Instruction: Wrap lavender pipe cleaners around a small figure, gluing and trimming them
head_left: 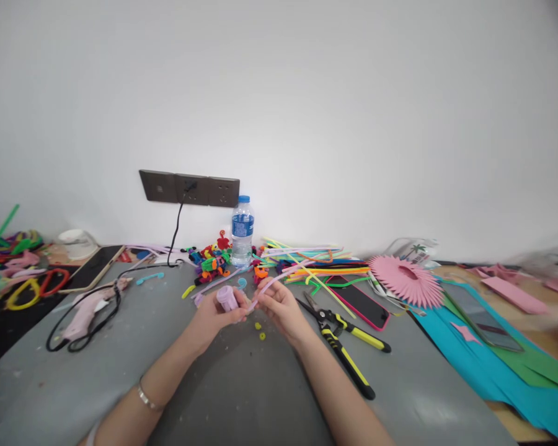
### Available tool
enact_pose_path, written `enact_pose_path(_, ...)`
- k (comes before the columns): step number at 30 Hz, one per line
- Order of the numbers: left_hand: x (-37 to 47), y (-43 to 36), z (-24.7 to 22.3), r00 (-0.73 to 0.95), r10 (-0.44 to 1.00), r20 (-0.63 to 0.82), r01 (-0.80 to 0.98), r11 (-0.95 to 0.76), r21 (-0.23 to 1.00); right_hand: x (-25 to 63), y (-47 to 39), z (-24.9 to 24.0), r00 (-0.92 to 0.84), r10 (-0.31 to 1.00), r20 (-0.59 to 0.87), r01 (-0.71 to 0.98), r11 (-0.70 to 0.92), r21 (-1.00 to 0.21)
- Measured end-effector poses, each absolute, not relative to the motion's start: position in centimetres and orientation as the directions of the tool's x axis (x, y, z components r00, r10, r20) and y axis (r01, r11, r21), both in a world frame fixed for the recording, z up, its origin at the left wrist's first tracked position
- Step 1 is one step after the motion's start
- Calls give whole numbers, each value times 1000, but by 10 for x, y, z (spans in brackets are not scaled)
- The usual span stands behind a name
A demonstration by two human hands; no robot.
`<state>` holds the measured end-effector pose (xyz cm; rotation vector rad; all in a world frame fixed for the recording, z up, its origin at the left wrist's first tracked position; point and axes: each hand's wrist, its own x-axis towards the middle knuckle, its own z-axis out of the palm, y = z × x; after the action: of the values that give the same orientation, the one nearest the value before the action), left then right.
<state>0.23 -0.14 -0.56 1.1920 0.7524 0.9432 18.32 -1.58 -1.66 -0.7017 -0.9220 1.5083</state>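
Note:
My left hand [216,319] is closed around a small lilac rolled piece [227,298], its round end facing up, above the grey table mat. Close beside it on the right, my right hand [279,310] pinches a thin lilac strip [272,284] between thumb and fingers; the strip curves up and to the right. The fingertips of both hands are nearly together, and the strip's lower end sits between them. Two small yellow-green bits [262,336] lie on the mat just below the hands.
Behind the hands stand a water bottle [242,230] and colourful strips [325,263]. Yellow-black pliers [344,353], a phone [360,302] and a pink pleated ring [405,281] lie right. A pink glue gun [84,314] with black cord and scissors [28,294] lie left.

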Motion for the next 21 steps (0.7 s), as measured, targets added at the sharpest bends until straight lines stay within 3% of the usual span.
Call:
enact_pose_path(11, 5, -2, -7, 369, 929, -14, -189, 90, 978, 183, -15, -18, -151, 984, 100, -557, -1, -831)
enact_pose_path(21, 4, -3, -5, 357, 934, 0, -243, 93, 965, 183, -15, -20, -196, 975, 107, -492, -3, -870)
